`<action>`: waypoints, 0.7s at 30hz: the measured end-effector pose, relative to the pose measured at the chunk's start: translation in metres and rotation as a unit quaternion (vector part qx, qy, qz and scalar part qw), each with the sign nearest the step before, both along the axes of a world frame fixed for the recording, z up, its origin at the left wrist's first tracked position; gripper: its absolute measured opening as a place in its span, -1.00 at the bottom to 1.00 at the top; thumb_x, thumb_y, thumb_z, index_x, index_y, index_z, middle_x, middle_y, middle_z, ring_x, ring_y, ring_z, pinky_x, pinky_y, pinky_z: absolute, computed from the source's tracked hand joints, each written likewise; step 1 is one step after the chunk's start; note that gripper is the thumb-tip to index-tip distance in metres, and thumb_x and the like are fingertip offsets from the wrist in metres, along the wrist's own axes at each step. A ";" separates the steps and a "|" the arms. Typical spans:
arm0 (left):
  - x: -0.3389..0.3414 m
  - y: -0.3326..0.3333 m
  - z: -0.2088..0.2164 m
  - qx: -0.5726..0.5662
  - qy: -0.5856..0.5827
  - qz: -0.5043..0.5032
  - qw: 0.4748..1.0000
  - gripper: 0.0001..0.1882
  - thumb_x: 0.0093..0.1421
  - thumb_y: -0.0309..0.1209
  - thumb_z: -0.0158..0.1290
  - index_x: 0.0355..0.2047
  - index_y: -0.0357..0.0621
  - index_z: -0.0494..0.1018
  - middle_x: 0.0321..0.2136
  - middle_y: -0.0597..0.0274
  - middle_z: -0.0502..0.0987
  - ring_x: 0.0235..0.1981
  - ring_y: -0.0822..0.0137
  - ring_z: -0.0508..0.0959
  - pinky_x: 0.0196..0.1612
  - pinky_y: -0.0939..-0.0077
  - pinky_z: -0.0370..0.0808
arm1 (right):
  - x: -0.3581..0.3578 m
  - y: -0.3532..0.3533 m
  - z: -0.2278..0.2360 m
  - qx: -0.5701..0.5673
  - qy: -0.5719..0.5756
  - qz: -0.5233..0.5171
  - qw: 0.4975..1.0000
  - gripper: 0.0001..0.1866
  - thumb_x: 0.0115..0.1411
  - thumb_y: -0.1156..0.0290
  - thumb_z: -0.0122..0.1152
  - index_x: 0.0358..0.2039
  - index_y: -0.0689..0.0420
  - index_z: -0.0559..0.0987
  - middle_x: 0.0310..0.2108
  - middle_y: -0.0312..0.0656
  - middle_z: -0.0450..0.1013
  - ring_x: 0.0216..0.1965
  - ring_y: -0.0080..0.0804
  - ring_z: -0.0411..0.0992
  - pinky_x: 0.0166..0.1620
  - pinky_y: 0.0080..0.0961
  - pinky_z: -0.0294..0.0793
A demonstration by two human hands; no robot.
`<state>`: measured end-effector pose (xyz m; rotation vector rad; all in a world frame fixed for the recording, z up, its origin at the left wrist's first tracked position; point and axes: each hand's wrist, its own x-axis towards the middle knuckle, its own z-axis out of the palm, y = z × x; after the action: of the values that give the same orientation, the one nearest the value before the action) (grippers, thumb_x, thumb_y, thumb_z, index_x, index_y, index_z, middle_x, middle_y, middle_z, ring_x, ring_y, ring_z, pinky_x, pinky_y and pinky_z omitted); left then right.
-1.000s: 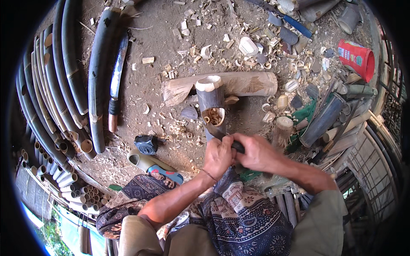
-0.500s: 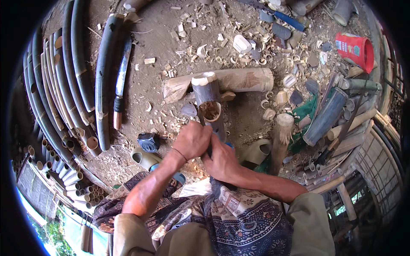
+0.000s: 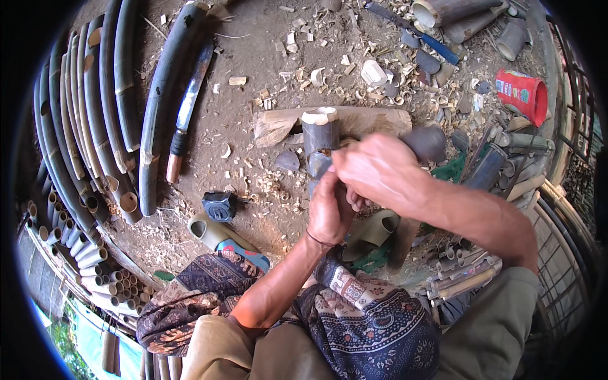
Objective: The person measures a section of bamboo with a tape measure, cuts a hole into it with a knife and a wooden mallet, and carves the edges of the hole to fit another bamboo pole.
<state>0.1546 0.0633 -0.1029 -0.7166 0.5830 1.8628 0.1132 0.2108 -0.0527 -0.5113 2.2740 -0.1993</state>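
A dark bamboo tube with a pale, notched top rim leans against a pale log lying crosswise on the ground. A cut opening shows partway down its near side. At the tube's lower part is my left hand, its fingers closed and its thumb up by the opening; what it grips is hidden. My right hand, partly blurred, is closed in a fist just right of the tube and above my left hand. Beyond its knuckles is a blurred dark grey shape; I cannot tell whether I hold it.
A long knife lies at left beside several long bamboo poles. A dark tape measure and sandals are near my knees. Chips, a blue-handled blade and a red container lie at upper right, with stacked bamboo below.
My hands, earlier together at the tube's opening, are now apart in pose: the right has swung up and over to the right, the left has shifted right. The view has also shifted slightly.
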 end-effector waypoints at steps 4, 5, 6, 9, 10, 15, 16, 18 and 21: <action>-0.006 -0.015 0.000 0.056 -0.094 0.067 0.992 -0.45 0.34 0.14 -0.30 -0.19 -0.08 0.42 -0.60 0.42 0.30 -0.51 0.40 0.39 -0.27 0.33 0.42 | -0.053 -0.024 0.006 0.031 0.047 0.165 0.985 -0.90 -0.01 0.34 0.27 -0.50 0.01 0.69 -0.47 -0.33 0.61 -0.43 -0.42 0.59 -0.39 -0.48 0.53; -0.006 -0.025 0.000 0.008 -0.073 -0.009 0.997 -0.41 0.34 0.15 -0.30 -0.13 -0.13 0.42 -0.59 0.39 0.33 -0.50 0.39 0.41 -0.28 0.32 0.44 | -0.043 -0.023 -0.005 0.017 0.083 0.125 0.988 -0.89 -0.01 0.32 0.26 -0.46 0.02 0.68 -0.51 -0.31 0.59 -0.47 -0.41 0.58 -0.41 -0.45 0.52; -0.006 -0.039 0.009 -0.041 -0.048 -0.083 0.995 -0.37 0.34 0.16 -0.31 -0.07 -0.17 0.41 -0.58 0.36 0.36 -0.50 0.38 0.43 -0.29 0.32 0.45 | -0.024 -0.013 -0.015 0.004 0.123 0.086 0.989 -0.86 -0.02 0.31 0.25 -0.42 0.02 0.66 -0.55 -0.29 0.57 -0.50 -0.40 0.56 -0.44 -0.41 0.50; -0.019 -0.097 0.001 -0.301 0.263 -0.281 0.873 -0.41 0.28 -0.07 0.04 0.13 -0.31 0.35 -0.53 0.27 0.53 -0.52 0.34 0.54 -0.42 0.41 0.51 | 0.032 0.016 -0.025 -0.035 0.003 -0.083 0.996 -0.73 0.04 0.29 0.20 -0.22 0.01 0.63 -0.56 -0.14 0.54 -0.50 -0.24 0.55 -0.45 -0.33 0.48; -0.030 -0.126 -0.026 -0.431 0.469 -0.307 0.707 -0.51 0.22 -0.26 0.13 0.05 -0.34 0.38 -0.54 0.21 0.54 -0.53 0.34 0.54 -0.43 0.39 0.51 | 0.055 0.024 -0.025 -0.111 -0.034 -0.167 0.979 -0.69 0.07 0.26 0.20 -0.15 0.00 0.60 -0.55 -0.07 0.52 -0.48 -0.19 0.54 -0.42 -0.29 0.47; -0.156 -0.231 -0.083 -0.703 0.608 -0.288 0.231 -0.42 -0.02 -0.29 0.18 0.02 -0.24 0.34 -0.05 -0.13 0.38 0.00 -0.11 0.36 0.08 0.04 0.30 | 0.143 0.049 -0.036 -0.222 0.136 -0.555 0.790 -0.57 0.11 0.25 0.21 -0.01 0.08 0.49 -0.39 0.09 0.52 -0.33 0.06 0.51 -0.26 -0.12 0.45; -0.170 -0.239 -0.085 -0.712 0.594 -0.302 0.221 -0.41 0.00 -0.30 0.16 0.04 -0.25 0.33 0.01 -0.11 0.35 0.01 -0.12 0.36 0.10 0.05 0.29 | 0.145 0.058 -0.039 -0.111 0.192 -0.575 0.788 -0.62 0.11 0.38 0.19 -0.05 0.20 0.46 -0.28 0.04 0.51 -0.25 0.04 0.50 -0.19 -0.22 0.45; -0.176 -0.195 -0.073 -0.639 0.645 -0.322 0.268 -0.47 0.05 -0.34 0.13 0.04 -0.23 0.34 0.04 -0.07 0.33 0.06 -0.10 0.33 0.13 0.05 0.27 | 0.173 0.103 -0.063 0.025 0.263 -0.551 0.792 -0.54 0.08 0.34 0.16 0.00 0.22 0.39 -0.12 0.07 0.44 -0.10 0.06 0.43 -0.04 -0.16 0.45; -0.165 -0.152 -0.051 -0.543 0.715 -0.328 0.293 -0.52 0.06 -0.36 0.11 0.01 -0.20 0.37 0.03 -0.05 0.33 0.07 -0.08 0.31 0.16 0.07 0.25 | 0.183 0.137 -0.084 0.107 0.206 -0.512 0.827 -0.49 0.03 0.37 0.16 0.02 0.22 0.37 -0.05 0.00 0.37 0.05 -0.02 0.34 0.02 -0.17 0.44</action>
<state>-0.0105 -0.0890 -0.1541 0.8130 2.8617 0.4269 0.2960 0.3478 -0.1371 0.9271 2.7228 -0.3725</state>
